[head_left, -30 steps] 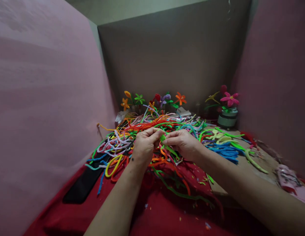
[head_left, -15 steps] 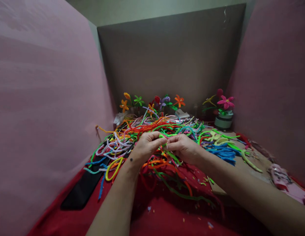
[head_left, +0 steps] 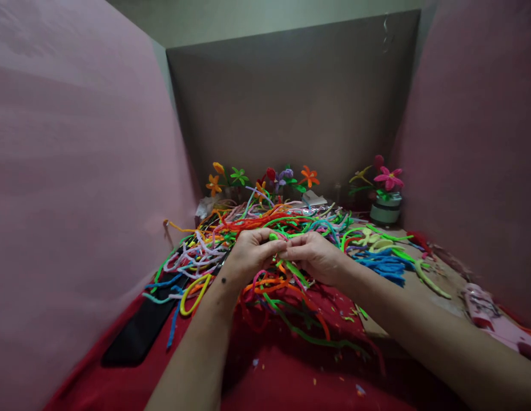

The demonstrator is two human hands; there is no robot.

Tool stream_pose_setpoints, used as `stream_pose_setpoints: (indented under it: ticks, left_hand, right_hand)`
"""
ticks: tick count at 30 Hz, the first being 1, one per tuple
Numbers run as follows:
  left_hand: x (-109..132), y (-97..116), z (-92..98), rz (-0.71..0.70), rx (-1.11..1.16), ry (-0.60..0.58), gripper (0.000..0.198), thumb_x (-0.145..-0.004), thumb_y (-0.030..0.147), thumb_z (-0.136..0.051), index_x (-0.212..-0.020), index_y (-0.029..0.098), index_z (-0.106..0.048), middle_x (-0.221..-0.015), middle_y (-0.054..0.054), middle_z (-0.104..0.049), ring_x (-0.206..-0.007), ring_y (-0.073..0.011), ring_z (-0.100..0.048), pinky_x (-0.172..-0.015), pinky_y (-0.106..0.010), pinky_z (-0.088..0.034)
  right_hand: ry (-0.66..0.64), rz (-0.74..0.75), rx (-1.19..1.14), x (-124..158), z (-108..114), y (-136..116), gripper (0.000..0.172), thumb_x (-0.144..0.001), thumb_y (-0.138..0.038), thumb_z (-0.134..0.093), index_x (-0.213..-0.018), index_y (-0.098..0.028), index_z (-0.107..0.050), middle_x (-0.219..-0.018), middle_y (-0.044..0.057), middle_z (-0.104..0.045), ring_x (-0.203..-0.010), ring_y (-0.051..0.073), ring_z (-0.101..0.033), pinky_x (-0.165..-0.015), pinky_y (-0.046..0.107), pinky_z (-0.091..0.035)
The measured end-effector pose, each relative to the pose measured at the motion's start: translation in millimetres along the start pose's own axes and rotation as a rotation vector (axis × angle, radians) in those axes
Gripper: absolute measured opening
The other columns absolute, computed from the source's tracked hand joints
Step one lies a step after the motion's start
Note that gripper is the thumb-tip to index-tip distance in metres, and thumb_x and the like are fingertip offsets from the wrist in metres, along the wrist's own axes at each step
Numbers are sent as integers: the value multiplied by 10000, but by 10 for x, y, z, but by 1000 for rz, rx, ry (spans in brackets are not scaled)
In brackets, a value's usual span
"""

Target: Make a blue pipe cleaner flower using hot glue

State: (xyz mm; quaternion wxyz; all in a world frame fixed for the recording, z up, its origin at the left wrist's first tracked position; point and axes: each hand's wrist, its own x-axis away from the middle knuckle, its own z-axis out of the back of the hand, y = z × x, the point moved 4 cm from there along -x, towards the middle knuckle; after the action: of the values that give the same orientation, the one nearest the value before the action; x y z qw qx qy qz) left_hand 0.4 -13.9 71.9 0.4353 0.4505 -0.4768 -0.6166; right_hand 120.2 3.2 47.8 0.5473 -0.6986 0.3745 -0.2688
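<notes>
My left hand (head_left: 250, 256) and my right hand (head_left: 317, 257) meet at the middle of the view, fingertips pinched together on a bright green pipe cleaner (head_left: 274, 236). Its free end trails down beneath my right hand. Both hands hover just over a big tangled heap of pipe cleaners (head_left: 231, 228) in several colours, spread over a red cloth (head_left: 291, 371).
Finished pipe-cleaner flowers (head_left: 265, 178) stand in a row at the back, and a pink flower in a small pot (head_left: 387, 197) at the back right. Blue pipe cleaners (head_left: 383, 265) lie right of my hands. A black strip (head_left: 139, 337) lies left. Pink panels wall both sides.
My hands stayed pinched together on the green pipe cleaner, working it slightly. The view drifted a little, so everything shifted slightly left.
</notes>
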Motion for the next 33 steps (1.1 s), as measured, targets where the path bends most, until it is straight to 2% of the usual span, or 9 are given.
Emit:
stream_pose_setpoints:
  ticks: [4, 10, 14, 19, 21, 24, 27, 29, 33]
  left_hand:
    - [-3, -37, 2, 6, 187, 5, 239, -734, 370, -613, -660, 151, -548, -451, 70, -416, -375, -32, -323, -381, -164, -229]
    - [-10, -35, -18, -45, 88, 120, 214, -721, 341, -630, -671, 138, -583, -421, 62, -419, -360, -43, -326, -361, -175, -235]
    - [-24, -53, -58, -78, 42, 133, 206, -725, 348, -617, -743, 142, -624, -438, 64, -413, -368, -48, -317, -369, -185, -237]
    - [35, 2, -81, -340, -307, 454, 121, -707, 255, -617, -658, 151, -654, -624, -5, -585, -594, -104, -511, -542, -206, -385]
    - [44, -4, -104, -354, -327, 512, 127, -707, 258, -616, -645, 154, -654, -644, -4, -598, -626, -109, -519, -578, -207, -397]
    - [21, -27, -106, -280, -202, 493, 152, -702, 289, -627, -642, 150, -640, -589, 15, -566, -555, -85, -482, -523, -189, -381]
    - [-10, -39, -68, -186, -5, 432, 241, -725, 371, -598, -624, 153, -587, -487, 51, -480, -404, -45, -364, -395, -171, -286]
    - [-31, -53, -55, -97, 91, 342, 280, -727, 423, -586, -642, 157, -563, -452, 63, -458, -343, -34, -309, -346, -170, -219]
    - [-38, -63, -100, 23, 7, 137, 247, -674, 379, -661, -673, 148, -573, -462, 47, -507, -356, -46, -392, -348, -162, -244]
  right_hand:
    - [75, 44, 72, -2, 55, -35, 186, -552, -245, -737, -513, -132, -594, -449, -38, -516, -418, 67, -427, -463, 230, -309]
    - [48, 86, 173, 2, 57, -79, 201, -590, -294, -693, -519, -130, -599, -448, -35, -506, -424, 71, -413, -468, 239, -303]
    - [77, 114, 208, 11, 54, -103, 193, -597, -288, -669, -515, -136, -582, -434, -45, -482, -415, 66, -390, -452, 231, -274]
    - [117, 173, 225, -2, 53, -78, 224, -614, -248, -614, -444, -156, -499, -390, -64, -416, -389, 53, -315, -430, 232, -215]
    - [121, 170, 238, -9, 57, -69, 238, -612, -249, -614, -436, -161, -479, -383, -66, -409, -383, 52, -305, -426, 233, -201]
    - [106, 134, 244, -12, 65, -76, 242, -597, -250, -635, -436, -161, -478, -372, -68, -408, -370, 50, -301, -419, 233, -192]
    - [101, 131, 187, -10, 82, -105, 254, -596, -285, -666, -458, -159, -494, -385, -65, -430, -373, 53, -326, -419, 231, -207]
    - [130, 172, 156, -10, 100, -130, 275, -605, -321, -677, -474, -158, -500, -397, -64, -438, -383, 55, -336, -423, 231, -214]
    - [205, 266, 124, -14, 134, -167, 283, -631, -353, -674, -504, -149, -523, -418, -60, -441, -405, 57, -338, -429, 227, -230]
